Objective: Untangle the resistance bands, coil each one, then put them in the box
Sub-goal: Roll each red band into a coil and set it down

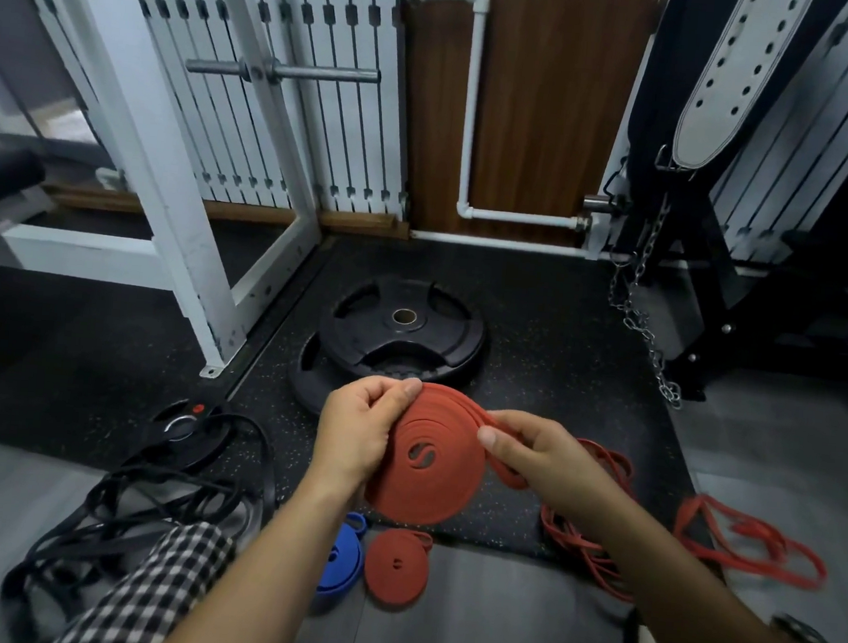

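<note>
Above a speckled black floor mat [561,362], a large red-brown resistance band [426,466] is held nearly fully coiled between two bare hands. The left hand [357,430] is raised from the lower left, forearm angled up and inward, with its fingers [398,395] curled over the coil's upper-left rim and the thumb pressed on the top edge. The right hand [536,454] is brought in from the lower right, wrist bent slightly inward; the band's loose tail is pinched between thumb and curled fingers just beside the coil's right edge.

On the grey floor [489,626] below the hands, a smaller red-brown coiled band [396,569] is seen lying flat, with a blue coiled band [339,560] touching it on its left. A tangle of black bands [144,497] is spread at lower left, partly covered by a checked sleeve [163,585]. Loose red bands [744,542] are heaped at the right, partly on the mat. Two stacked black weight plates [400,334] are set on the mat beyond the hands, near a white rack frame [168,189]. A chain [640,318] is hung from the dark equipment at right. The box cannot be made out.
</note>
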A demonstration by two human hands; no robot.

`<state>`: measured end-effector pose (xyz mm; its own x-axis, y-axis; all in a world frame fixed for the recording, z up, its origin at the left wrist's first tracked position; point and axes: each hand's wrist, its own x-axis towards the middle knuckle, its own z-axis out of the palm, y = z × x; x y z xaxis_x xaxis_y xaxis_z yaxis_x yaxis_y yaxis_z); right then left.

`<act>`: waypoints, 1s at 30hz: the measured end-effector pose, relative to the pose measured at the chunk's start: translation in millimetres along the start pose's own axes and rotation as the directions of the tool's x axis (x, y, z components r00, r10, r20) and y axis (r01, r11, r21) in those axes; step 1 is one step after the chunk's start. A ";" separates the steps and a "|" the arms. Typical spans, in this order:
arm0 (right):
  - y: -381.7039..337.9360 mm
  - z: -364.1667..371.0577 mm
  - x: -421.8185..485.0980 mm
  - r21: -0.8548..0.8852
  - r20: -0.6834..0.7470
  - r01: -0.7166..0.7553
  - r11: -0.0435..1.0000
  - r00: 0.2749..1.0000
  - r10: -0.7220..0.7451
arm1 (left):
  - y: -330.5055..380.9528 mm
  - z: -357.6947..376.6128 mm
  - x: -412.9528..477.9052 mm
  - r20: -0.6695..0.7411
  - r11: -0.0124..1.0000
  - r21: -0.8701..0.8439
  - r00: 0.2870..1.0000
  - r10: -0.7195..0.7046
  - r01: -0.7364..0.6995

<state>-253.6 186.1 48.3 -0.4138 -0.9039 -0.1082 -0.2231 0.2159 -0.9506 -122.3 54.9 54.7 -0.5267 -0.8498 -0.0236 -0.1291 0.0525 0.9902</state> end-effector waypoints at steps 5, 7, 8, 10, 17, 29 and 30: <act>0.2 2.9 1.3 0.092 0.022 -0.048 0.995 0.999 0.047 | 2.8 -1.8 2.7 -0.011 1.000 0.001 1.000 0.015 -0.015; -3.6 1.0 1.3 0.161 0.034 -0.050 0.986 0.998 0.045 | 3.7 -1.7 3.2 -0.012 1.000 -0.013 1.000 0.006 -0.007; -5.8 0.5 1.3 0.176 0.033 -0.044 0.983 0.999 0.038 | 3.8 -1.7 3.5 -0.018 1.000 -0.026 1.000 -0.003 0.003; -8.4 1.0 1.6 0.172 0.010 -0.026 0.985 1.000 0.025 | 3.8 -1.2 4.6 -0.047 0.998 -0.054 0.999 -0.020 0.017; -3.0 16.0 0.3 0.365 -0.134 -0.033 0.930 0.987 0.088 | 6.6 2.1 4.2 -0.187 0.990 -0.134 0.981 -0.057 0.033; 3.1 23.1 -2.1 0.501 -0.329 0.108 0.859 0.941 0.074 | 11.5 18.9 1.1 -0.140 0.908 -0.373 0.956 -0.259 0.192; 2.8 22.5 -2.9 0.505 -0.327 0.116 0.855 0.943 0.066 | 12.6 18.8 0.7 -0.136 0.900 -0.389 0.953 -0.270 0.199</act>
<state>-233.2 181.0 39.4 -0.6935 -0.7171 -0.0694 0.2073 -0.1063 -0.9725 -140.1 64.9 64.5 -0.3528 -0.8957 -0.2708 0.1057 -0.3257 0.9395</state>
